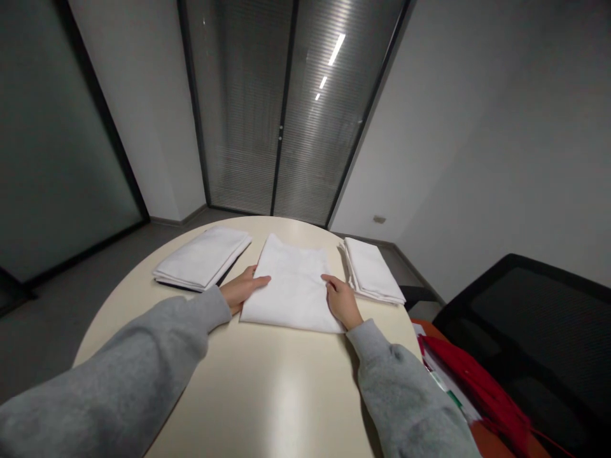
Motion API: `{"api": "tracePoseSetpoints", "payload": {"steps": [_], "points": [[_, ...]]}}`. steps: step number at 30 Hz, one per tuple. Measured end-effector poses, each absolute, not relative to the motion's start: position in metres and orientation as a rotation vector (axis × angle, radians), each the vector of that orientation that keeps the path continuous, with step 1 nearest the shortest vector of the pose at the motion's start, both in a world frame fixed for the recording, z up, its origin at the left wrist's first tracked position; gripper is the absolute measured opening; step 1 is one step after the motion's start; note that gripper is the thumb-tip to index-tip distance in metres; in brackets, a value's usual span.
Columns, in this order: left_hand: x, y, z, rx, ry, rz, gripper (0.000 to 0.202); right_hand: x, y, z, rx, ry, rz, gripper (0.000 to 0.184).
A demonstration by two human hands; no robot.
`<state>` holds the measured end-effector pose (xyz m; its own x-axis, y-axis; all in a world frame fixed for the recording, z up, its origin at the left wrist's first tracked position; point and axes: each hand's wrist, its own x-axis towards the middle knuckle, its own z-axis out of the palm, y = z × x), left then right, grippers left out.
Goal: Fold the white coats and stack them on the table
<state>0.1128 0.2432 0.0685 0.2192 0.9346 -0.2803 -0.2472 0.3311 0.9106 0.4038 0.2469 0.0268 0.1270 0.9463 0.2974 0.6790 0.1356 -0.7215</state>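
Observation:
A folded white cloth (296, 283) lies in front of me on the round table (267, 394), between my two hands. My left hand (242, 287) grips its left edge, thumb on top and the other fingers mostly hidden beneath. On the opposite side, my right hand (341, 298) pinches the cloth's right edge, with the thumb and forefinger curled at it. To the left sits a folded white cloth stack (205, 254) with something dark under its edge. Another folded white cloth (372, 270) rests near the table's right edge, just beyond my right hand.
At the right stands a black mesh-backed chair (529, 337). Red fabric (472, 375) and white items lie on an orange surface beside the table. Behind the table are glass doors with blinds (281, 127) and a grey wall (477, 127).

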Motion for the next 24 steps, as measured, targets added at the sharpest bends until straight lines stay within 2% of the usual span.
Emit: {"api": "tracePoseSetpoints", "payload": {"steps": [4, 8, 12, 17, 19, 21, 24], "points": [[0.095, 0.207, 0.063, 0.886, 0.918, 0.868, 0.1, 0.404, 0.246, 0.025, -1.597, -1.621, 0.416, 0.04], [0.09, 0.202, 0.06, 0.928, 0.808, 0.865, 0.11, 0.403, 0.247, 0.027, -1.594, -1.628, 0.419, 0.04], [0.092, 0.205, 0.062, 0.906, 0.771, 0.786, 0.104, 0.405, 0.244, 0.032, -1.634, -1.603, 0.42, 0.044], [0.093, 0.205, 0.061, 0.855, 0.733, 0.733, 0.09, 0.412, 0.225, 0.041, -1.695, -1.515, 0.423, 0.067], [0.094, 0.207, 0.057, 0.901, 0.786, 0.754, 0.089, 0.412, 0.21, 0.043, -1.686, -1.516, 0.394, 0.071], [0.096, 0.209, 0.052, 0.984, 0.863, 0.786, 0.091, 0.409, 0.192, 0.044, -1.636, -1.595, 0.295, 0.066], [0.094, 0.213, 0.046, 1.187, 0.94, 0.84, 0.096, 0.402, 0.168, 0.044, -1.611, -1.777, 0.137, 0.046]]}}
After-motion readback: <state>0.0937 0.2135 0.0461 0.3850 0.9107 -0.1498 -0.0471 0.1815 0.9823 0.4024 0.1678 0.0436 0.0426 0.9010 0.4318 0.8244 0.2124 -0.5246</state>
